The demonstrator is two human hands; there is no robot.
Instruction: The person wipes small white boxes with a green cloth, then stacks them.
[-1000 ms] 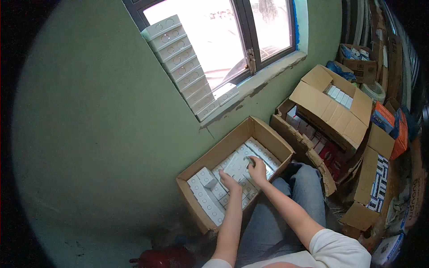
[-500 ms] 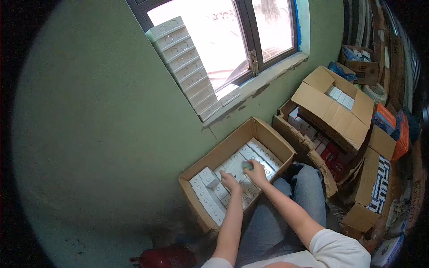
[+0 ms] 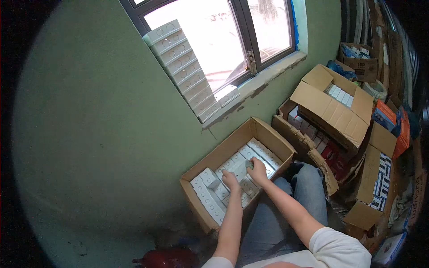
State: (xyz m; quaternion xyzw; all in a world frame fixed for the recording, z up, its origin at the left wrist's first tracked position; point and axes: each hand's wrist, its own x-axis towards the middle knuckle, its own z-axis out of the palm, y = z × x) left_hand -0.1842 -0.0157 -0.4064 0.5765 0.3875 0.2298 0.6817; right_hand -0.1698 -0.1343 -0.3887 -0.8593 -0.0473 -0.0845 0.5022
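A cardboard box (image 3: pixel 203 163) stands against the wall, holding rows of white plastic electrical back boxes (image 3: pixel 206 196) with round knockouts. Over these rows, both of my hands grip one white back box (image 3: pixel 239 169). My left hand (image 3: pixel 230 180) has its fingers closed on the near left end. At the right end, my right hand (image 3: pixel 258 172) pinches it between thumb and fingers. Part of the held box is hidden by the fingers. A separate back box (image 3: pixel 208 177) sits raised on the rows to the left of my hands.
A tall stack of white back boxes (image 3: pixel 183 67) leans in the window corner, with another box (image 3: pixel 228 94) on the sill (image 3: pixel 268 78). Open cartons (image 3: pixel 326 107) crowd the right side. A red rounded object (image 3: pixel 167 258) lies at the lower left, near my legs (image 3: pixel 277 210).
The held back box and both hands have shifted only slightly, and the held box looks a little more tilted. The camera view has moved a touch.
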